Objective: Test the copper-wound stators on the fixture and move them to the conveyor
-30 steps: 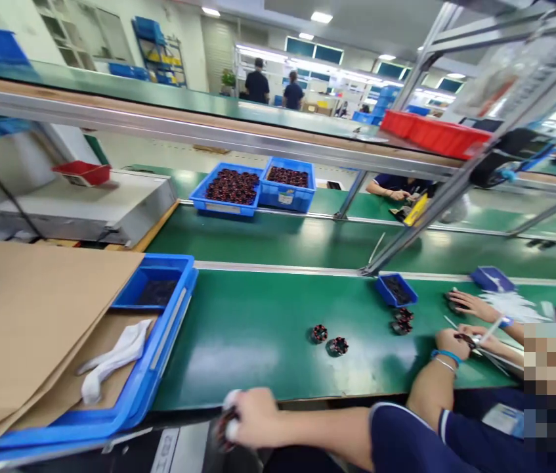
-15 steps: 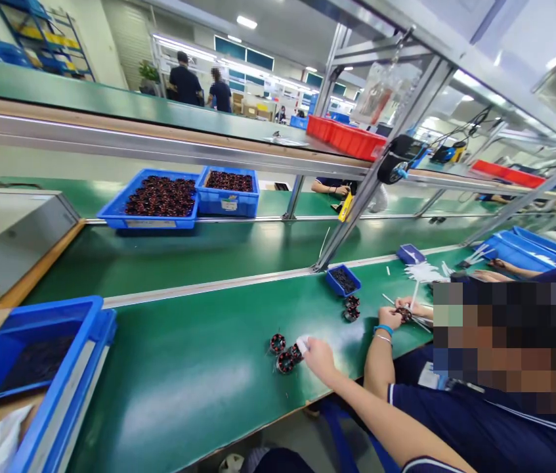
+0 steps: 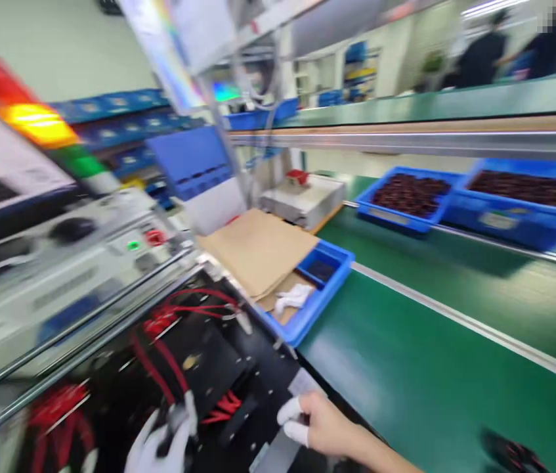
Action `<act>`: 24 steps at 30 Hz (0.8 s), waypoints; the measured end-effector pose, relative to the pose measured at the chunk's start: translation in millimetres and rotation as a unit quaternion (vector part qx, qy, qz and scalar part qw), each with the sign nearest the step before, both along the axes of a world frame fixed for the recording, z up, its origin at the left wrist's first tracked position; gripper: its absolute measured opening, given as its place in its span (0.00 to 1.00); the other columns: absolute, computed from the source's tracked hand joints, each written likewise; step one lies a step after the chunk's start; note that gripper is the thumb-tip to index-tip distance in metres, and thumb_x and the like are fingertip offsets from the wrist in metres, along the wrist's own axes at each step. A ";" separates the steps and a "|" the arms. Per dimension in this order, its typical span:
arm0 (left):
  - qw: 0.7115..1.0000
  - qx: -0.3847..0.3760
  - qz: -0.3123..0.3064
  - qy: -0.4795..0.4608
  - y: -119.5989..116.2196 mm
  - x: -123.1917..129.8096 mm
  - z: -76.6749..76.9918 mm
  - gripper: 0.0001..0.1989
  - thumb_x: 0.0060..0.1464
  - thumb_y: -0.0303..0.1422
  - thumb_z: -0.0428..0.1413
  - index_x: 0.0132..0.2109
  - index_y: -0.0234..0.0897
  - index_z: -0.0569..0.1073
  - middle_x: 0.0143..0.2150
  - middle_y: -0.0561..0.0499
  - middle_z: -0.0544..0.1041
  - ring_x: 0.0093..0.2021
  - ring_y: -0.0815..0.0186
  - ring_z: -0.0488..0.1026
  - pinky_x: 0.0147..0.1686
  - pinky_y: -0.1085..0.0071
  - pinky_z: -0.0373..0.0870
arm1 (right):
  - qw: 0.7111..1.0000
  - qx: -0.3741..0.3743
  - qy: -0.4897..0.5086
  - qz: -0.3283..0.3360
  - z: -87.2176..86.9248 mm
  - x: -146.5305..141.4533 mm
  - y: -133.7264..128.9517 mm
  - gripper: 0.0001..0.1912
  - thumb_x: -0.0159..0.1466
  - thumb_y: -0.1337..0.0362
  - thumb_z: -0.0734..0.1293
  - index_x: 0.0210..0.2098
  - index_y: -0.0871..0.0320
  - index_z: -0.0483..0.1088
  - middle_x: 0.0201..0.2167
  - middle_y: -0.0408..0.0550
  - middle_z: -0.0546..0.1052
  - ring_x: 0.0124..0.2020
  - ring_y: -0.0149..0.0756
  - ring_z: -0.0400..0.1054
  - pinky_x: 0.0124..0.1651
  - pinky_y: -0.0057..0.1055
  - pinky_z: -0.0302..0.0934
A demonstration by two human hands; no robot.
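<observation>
- Signal tower (image 3: 36, 125): tilted cylinder; red, amber and green segments, the amber glowing brightest.
- Machine housing (image 3: 71, 295): pale, smooth panel with a green-lit button (image 3: 132, 246) and a red button (image 3: 154, 237); its markings are too blurred to read.
- Red clamps (image 3: 61, 404): glossy, set on the black bed at lower left, with red leads running downward.
- Left hand (image 3: 162, 447): white-covered fingers bent and parted around a dark piece; the blur does not show whether they grip it.
- Dark piece (image 3: 163, 448): located among the left fingers, above the black bed; dark, with its outline smeared and its material unclear.
- Black bed (image 3: 262, 387): flat, dark surface dotted with small bright fasteners, carrying blocks and red wires (image 3: 226, 406).
- Cardboard sheets (image 3: 262, 249): brown, matte, stacked over part of the blue tray (image 3: 331, 295); a crumpled white cloth (image 3: 293, 297) lies inside.
- Right hand (image 3: 321, 420): white covers on thumb and forefinger, tips slightly apart above a grey bar (image 3: 275, 453); cannot tell whether anything is pinched.
- Bench (image 3: 406, 374): smooth green top, reflective.
- Left blue bin (image 3: 390, 220): shallow plastic, heaped with dark reddish parts.
- Wound part (image 3: 514, 453): dark, with reddish patches, on the bench at lower right; blurred.
- Right blue bin (image 3: 543, 226): filled with similar parts; its pale front label (image 3: 499, 220) is illegible.
</observation>
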State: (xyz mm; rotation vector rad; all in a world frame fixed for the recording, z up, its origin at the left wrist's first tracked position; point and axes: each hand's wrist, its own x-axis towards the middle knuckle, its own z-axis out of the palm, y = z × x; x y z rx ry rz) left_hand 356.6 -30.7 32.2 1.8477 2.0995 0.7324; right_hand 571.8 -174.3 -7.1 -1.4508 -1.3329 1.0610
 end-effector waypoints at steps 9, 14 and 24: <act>0.991 0.023 -0.129 0.015 64.4 -1.1 -2.5 0.03 0.46 0.28 0.53 0.28 0.37 0.71 0.57 0.47 0.64 0.51 0.58 0.67 0.51 0.61 0.63 | 0.963 0.003 -0.219 -0.153 -17.1 -67.7 263.4 0.42 0.51 0.72 0.64 0.62 0.68 0.44 0.57 0.62 0.59 0.60 0.45 0.51 0.58 0.37 0.49; 0.989 -0.006 -0.136 0.053 59.2 -7.0 -8.5 0.05 0.44 0.24 0.54 0.30 0.36 0.71 0.57 0.50 0.64 0.54 0.58 0.64 0.54 0.61 0.61 | 0.959 -0.108 -0.241 -0.100 -25.8 -58.7 304.9 0.41 0.51 0.69 0.65 0.61 0.66 0.45 0.47 0.60 0.69 0.49 0.45 0.65 0.47 0.35 0.58; 0.978 0.148 -0.077 0.122 55.4 -41.0 -30.5 0.15 0.47 0.23 0.54 0.41 0.44 0.75 0.61 0.49 0.58 0.61 0.52 0.52 0.57 0.52 0.55 | 0.940 -0.054 -0.334 0.038 11.5 -66.5 244.1 0.32 0.51 0.67 0.63 0.56 0.60 0.56 0.44 0.54 0.69 0.42 0.42 0.67 0.37 0.30 0.56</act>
